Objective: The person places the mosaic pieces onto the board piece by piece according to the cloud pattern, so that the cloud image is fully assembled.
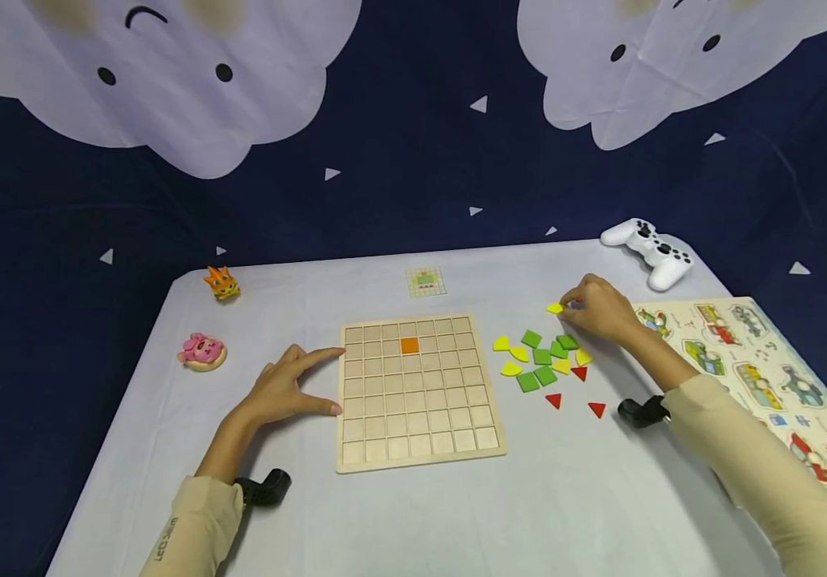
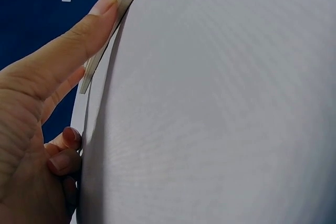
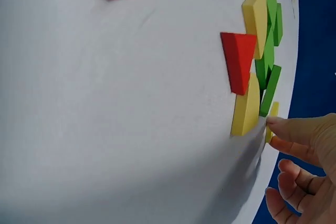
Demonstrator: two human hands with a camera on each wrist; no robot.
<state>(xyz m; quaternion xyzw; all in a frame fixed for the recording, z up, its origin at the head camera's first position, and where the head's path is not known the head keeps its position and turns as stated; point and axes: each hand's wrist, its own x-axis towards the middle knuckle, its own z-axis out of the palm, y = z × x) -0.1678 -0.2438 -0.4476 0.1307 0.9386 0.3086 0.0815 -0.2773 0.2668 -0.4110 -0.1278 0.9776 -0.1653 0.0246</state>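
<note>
A wooden grid board (image 1: 417,423) lies flat on the table, with one orange square tile (image 1: 409,345) in a cell of its upper part. My left hand (image 1: 276,390) is at the board's left edge, its thumb and index finger spread apart and touching that edge. Between thumb and index finger, my right hand (image 1: 601,309) pinches a yellow piece (image 1: 554,308) with a curved side. Below that hand are loose green tiles (image 1: 542,357), more yellow pieces (image 1: 510,369) and red triangles (image 1: 597,409). In the right wrist view, the pinched yellow piece (image 3: 272,123) is partly hidden by the fingertips.
A small pattern card (image 1: 425,281) lies behind the board. At the right are a white game controller (image 1: 647,252) and a picture puzzle board (image 1: 752,361), partly under the right sleeve. Two small toys, one orange (image 1: 222,284) and one pink (image 1: 202,352), sit at the left.
</note>
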